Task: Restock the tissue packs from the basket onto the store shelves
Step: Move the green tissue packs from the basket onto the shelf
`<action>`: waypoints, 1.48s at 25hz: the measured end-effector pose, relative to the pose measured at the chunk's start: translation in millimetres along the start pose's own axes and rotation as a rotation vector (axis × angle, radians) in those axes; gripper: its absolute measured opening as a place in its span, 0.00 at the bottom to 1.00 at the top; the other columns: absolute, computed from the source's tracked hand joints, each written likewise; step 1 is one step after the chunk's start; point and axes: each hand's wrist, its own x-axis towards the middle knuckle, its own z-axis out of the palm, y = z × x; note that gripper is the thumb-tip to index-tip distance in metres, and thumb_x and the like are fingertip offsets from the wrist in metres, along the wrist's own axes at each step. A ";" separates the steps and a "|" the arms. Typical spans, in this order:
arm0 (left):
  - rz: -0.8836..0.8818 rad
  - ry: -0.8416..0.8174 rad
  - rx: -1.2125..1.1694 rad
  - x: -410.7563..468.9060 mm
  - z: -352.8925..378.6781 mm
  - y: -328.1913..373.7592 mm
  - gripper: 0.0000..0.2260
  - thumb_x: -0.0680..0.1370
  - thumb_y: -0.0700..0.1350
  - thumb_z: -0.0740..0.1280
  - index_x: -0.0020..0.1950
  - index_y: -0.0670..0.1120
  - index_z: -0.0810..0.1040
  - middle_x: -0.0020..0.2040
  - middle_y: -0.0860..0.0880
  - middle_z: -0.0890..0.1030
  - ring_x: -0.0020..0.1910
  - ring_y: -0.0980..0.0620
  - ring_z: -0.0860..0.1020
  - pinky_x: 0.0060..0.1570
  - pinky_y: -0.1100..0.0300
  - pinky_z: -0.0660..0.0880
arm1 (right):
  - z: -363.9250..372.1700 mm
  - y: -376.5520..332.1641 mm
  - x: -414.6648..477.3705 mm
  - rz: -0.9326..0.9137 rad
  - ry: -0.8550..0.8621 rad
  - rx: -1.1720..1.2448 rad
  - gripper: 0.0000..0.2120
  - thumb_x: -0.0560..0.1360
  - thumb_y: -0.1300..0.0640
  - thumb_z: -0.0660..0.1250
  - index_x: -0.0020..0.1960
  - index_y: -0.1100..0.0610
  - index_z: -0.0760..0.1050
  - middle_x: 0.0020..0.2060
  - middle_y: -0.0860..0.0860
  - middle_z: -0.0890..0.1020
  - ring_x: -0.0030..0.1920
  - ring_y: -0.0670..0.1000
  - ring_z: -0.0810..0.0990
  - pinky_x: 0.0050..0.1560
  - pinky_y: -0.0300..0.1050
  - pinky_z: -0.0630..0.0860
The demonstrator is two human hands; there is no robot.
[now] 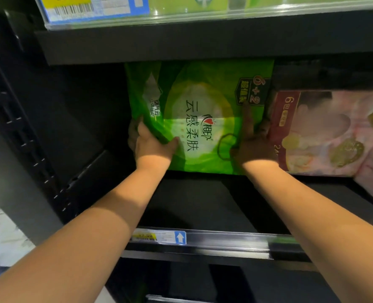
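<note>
The green tissue pack (203, 119) stands at the back of the dark shelf (203, 204), just beside a pink pack (325, 132) on its right. The left grip (152, 145) pinches its lower left edge, thumb on the front. The right grip (254, 143), in shadow, lies against its right side; whether it clasps the edge cannot be told.

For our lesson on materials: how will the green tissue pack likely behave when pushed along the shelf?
The green tissue pack probably gives softly: its wrap creases near the left hand. It is likely light for its size, being a bulky bag of tissue. Its glossy wrap may slide easily on the shelf, yet standing upright it could tip.
</note>
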 end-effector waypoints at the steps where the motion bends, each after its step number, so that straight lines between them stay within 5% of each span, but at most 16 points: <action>1: -0.026 0.018 -0.021 1.2 -0.6 2.1 0.45 0.68 0.53 0.76 0.75 0.42 0.55 0.72 0.40 0.64 0.70 0.38 0.64 0.66 0.50 0.67 | -0.6 -1.4 1.3 0.011 0.000 -0.006 0.45 0.76 0.60 0.63 0.77 0.41 0.34 0.76 0.67 0.46 0.58 0.70 0.76 0.55 0.57 0.75; 6: -0.181 0.098 -0.216 7.5 -6.7 32.1 0.30 0.72 0.48 0.74 0.69 0.40 0.66 0.64 0.42 0.72 0.64 0.42 0.72 0.61 0.54 0.70 | -1.4 -1.0 -1.3 0.007 0.003 0.010 0.48 0.73 0.61 0.65 0.76 0.40 0.34 0.76 0.67 0.43 0.57 0.69 0.77 0.54 0.54 0.75; 9: -0.285 0.047 -0.308 18.0 -7.0 40.6 0.26 0.72 0.49 0.74 0.66 0.41 0.69 0.54 0.45 0.69 0.59 0.42 0.73 0.56 0.53 0.75 | -3.1 -0.3 -2.9 -0.004 -0.006 0.013 0.49 0.73 0.60 0.66 0.76 0.38 0.34 0.76 0.65 0.41 0.56 0.69 0.78 0.53 0.54 0.75; 13: -0.234 0.062 -0.073 4.8 3.1 40.2 0.33 0.72 0.58 0.71 0.69 0.41 0.64 0.66 0.42 0.68 0.67 0.40 0.66 0.64 0.49 0.65 | 0.9 2.1 0.0 -0.003 0.031 0.134 0.47 0.73 0.63 0.66 0.77 0.39 0.38 0.77 0.61 0.43 0.62 0.66 0.75 0.55 0.50 0.74; 15: -0.205 0.064 -0.043 -3.1 9.9 37.9 0.37 0.72 0.59 0.71 0.72 0.41 0.60 0.71 0.40 0.64 0.69 0.40 0.64 0.64 0.48 0.64 | 1.3 7.0 0.9 -0.051 0.116 0.389 0.50 0.71 0.65 0.70 0.78 0.47 0.40 0.77 0.52 0.49 0.70 0.49 0.66 0.62 0.32 0.67; 16: -0.207 0.072 -0.059 -2.4 12.3 35.0 0.39 0.72 0.59 0.71 0.73 0.41 0.58 0.71 0.40 0.63 0.70 0.40 0.63 0.64 0.48 0.64 | -0.8 7.9 3.1 -0.065 0.163 0.565 0.52 0.69 0.65 0.74 0.79 0.52 0.42 0.76 0.48 0.52 0.67 0.38 0.60 0.60 0.21 0.60; 18: -0.203 0.092 -0.068 1.4 15.5 30.2 0.42 0.70 0.61 0.72 0.74 0.42 0.57 0.71 0.40 0.64 0.70 0.39 0.63 0.65 0.47 0.63 | -3.4 9.8 11.2 -0.039 0.184 0.804 0.51 0.67 0.61 0.78 0.78 0.56 0.47 0.70 0.42 0.61 0.60 0.31 0.58 0.51 0.14 0.55; 20: -0.186 0.106 -0.048 3.7 18.0 24.2 0.42 0.69 0.61 0.73 0.73 0.41 0.58 0.71 0.40 0.64 0.70 0.38 0.63 0.65 0.45 0.62 | -1.3 8.7 21.9 0.009 0.150 0.897 0.46 0.67 0.59 0.78 0.77 0.56 0.55 0.63 0.41 0.70 0.61 0.39 0.68 0.54 0.22 0.62; 23: -0.154 0.103 -0.044 4.3 18.8 19.7 0.42 0.69 0.58 0.75 0.73 0.41 0.58 0.71 0.38 0.64 0.70 0.37 0.63 0.65 0.45 0.62 | 2.4 11.1 31.4 0.022 0.110 0.950 0.48 0.65 0.58 0.80 0.76 0.56 0.55 0.66 0.49 0.73 0.64 0.48 0.72 0.62 0.35 0.68; 27: -0.125 0.067 -0.049 5.8 16.3 15.2 0.43 0.68 0.56 0.76 0.73 0.41 0.57 0.71 0.37 0.64 0.70 0.37 0.63 0.66 0.46 0.64 | -1.5 14.9 32.6 -0.010 0.039 0.960 0.51 0.67 0.64 0.78 0.78 0.57 0.48 0.58 0.39 0.69 0.56 0.39 0.70 0.50 0.17 0.64; 34: -0.071 0.056 -0.024 7.6 15.5 4.4 0.43 0.68 0.54 0.76 0.75 0.45 0.57 0.72 0.40 0.63 0.71 0.38 0.62 0.68 0.45 0.64 | 6.1 17.3 38.0 0.026 0.064 1.038 0.44 0.62 0.66 0.80 0.73 0.60 0.62 0.59 0.50 0.79 0.55 0.46 0.79 0.57 0.36 0.76; 37: -0.062 0.028 0.014 6.2 16.8 0.0 0.43 0.68 0.55 0.76 0.75 0.47 0.56 0.73 0.41 0.62 0.71 0.39 0.61 0.68 0.44 0.62 | 7.3 17.2 43.8 0.032 0.018 1.040 0.43 0.58 0.56 0.83 0.68 0.60 0.69 0.58 0.52 0.82 0.56 0.49 0.81 0.61 0.48 0.77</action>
